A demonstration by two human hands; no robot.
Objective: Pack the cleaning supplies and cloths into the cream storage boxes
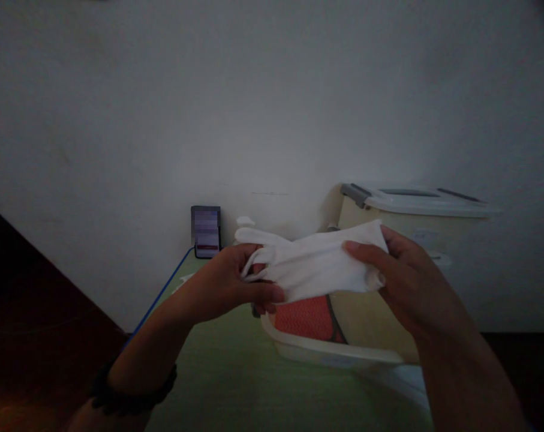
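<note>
A white cloth glove (319, 264) is held up in front of me between both hands. My left hand (229, 282) is closed round the finger end of the glove, with the thumb below and the glove's fingers sticking out behind it. At the cuff end my right hand (400, 273) pinches the glove, thumb on the near face. The glove hangs above a shallow cream tub (334, 351) that holds something orange-red (305, 318).
A green table (229, 378) with a blue edge stands against a pale wall. A small dark phone-like object (206, 231) leans at the back. A tall cream bin with a grey-handled lid (415, 207) stands at the right. The floor at left is dark.
</note>
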